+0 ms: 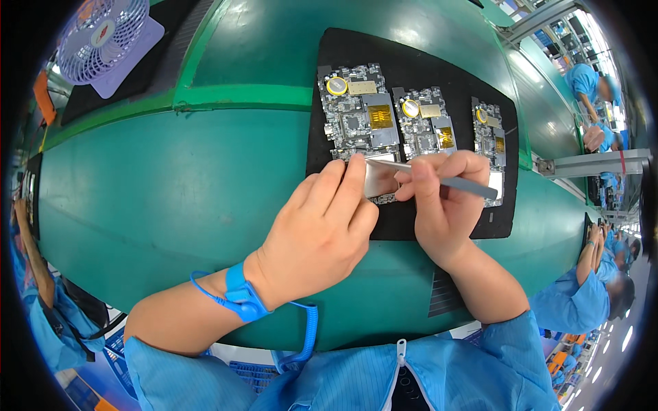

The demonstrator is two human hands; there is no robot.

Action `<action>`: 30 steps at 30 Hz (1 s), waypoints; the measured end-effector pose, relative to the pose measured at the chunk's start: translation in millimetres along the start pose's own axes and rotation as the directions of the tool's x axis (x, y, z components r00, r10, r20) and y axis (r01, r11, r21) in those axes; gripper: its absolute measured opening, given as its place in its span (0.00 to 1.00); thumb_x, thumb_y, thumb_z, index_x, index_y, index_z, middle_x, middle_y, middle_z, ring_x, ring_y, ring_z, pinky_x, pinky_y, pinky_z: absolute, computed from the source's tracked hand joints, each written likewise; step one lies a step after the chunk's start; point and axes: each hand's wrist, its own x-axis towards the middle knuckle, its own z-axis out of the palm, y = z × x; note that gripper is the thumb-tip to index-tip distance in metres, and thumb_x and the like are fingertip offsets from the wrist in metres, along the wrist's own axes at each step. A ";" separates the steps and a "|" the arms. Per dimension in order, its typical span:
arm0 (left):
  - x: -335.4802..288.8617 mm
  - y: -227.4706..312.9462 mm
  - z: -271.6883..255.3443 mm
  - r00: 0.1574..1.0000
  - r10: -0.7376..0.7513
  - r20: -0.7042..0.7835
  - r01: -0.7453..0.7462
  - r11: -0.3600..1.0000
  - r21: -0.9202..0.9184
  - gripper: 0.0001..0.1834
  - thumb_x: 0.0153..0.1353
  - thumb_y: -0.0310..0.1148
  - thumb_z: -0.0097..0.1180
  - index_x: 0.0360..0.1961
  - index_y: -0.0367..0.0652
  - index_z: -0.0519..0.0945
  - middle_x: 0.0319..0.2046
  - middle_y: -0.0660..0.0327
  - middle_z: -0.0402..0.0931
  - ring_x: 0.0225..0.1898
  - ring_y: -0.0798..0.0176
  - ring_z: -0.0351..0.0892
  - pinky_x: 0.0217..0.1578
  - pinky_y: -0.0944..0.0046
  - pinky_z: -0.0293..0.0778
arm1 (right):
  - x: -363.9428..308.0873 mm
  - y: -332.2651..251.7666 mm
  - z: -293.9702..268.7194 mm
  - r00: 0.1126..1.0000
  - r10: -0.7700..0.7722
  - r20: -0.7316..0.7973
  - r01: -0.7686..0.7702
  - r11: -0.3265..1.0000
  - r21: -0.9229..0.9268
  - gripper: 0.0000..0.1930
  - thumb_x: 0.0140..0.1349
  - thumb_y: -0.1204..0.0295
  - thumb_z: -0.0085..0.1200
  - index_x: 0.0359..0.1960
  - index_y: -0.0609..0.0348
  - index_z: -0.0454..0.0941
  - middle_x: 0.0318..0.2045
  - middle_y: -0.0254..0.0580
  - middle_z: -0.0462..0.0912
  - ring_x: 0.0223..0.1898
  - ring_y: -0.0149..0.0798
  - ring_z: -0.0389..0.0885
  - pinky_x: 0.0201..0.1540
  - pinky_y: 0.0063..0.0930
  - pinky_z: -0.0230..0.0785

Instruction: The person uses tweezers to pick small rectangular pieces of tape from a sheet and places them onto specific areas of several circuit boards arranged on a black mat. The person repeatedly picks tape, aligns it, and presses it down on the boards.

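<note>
Three green-grey circuit boards lie on a black mat (411,61). The left circuit board (353,123) carries a yellow-rimmed coin cell, an amber tape patch and a silver metal plate (377,179) at its near end. My left hand (319,229) wears a blue wrist strap, and its bent fingers press on this board's left edge beside the plate; the thumb is hidden. In my right hand (445,205) is a pair of grey metal tweezers (471,187), pinched between thumb and fingers. Their thin tip points left over the plate's far edge, close to my left fingertips.
The middle circuit board (426,120) and the right circuit board (488,137) lie beyond my right hand. A lilac fan (103,31) stands at the far left. A blue coiled cord (310,335) hangs from the wrist strap. Co-workers in blue sit on both sides.
</note>
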 end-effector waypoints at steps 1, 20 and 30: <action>2.2 -1.6 -0.6 1.000 0.001 0.006 -0.001 0.999 -0.032 0.17 0.40 0.30 0.63 0.32 0.33 0.75 0.49 0.43 0.70 0.51 0.44 0.71 0.47 0.52 0.72 | 2.4 -1.9 -1.1 0.999 0.049 -0.025 -0.047 0.997 0.064 0.09 0.63 0.81 0.52 0.35 0.64 0.62 0.26 0.44 0.79 0.22 0.24 0.77 0.26 0.16 0.72; 15.3 -48.9 -43.9 0.576 -0.615 0.539 0.663 -0.034 -0.748 0.16 0.62 0.30 0.53 0.48 0.32 0.73 0.45 0.57 0.74 0.39 0.68 0.74 0.39 0.66 0.75 | -26.7 -31.8 -242.6 0.439 0.871 -0.220 -0.849 0.482 0.214 0.16 0.62 0.67 0.50 0.47 0.65 0.75 0.32 0.36 0.76 0.13 0.21 0.56 0.16 0.16 0.47; 79.1 27.4 -80.8 0.660 -0.408 0.631 0.723 0.119 -0.680 0.09 0.59 0.28 0.53 0.39 0.35 0.77 0.30 0.64 0.78 0.28 0.73 0.76 0.27 0.74 0.75 | -79.1 -71.4 -272.7 0.473 0.858 -0.202 -0.858 0.500 0.115 0.24 0.55 0.71 0.63 0.51 0.66 0.69 0.29 0.31 0.71 0.20 0.21 0.58 0.20 0.17 0.50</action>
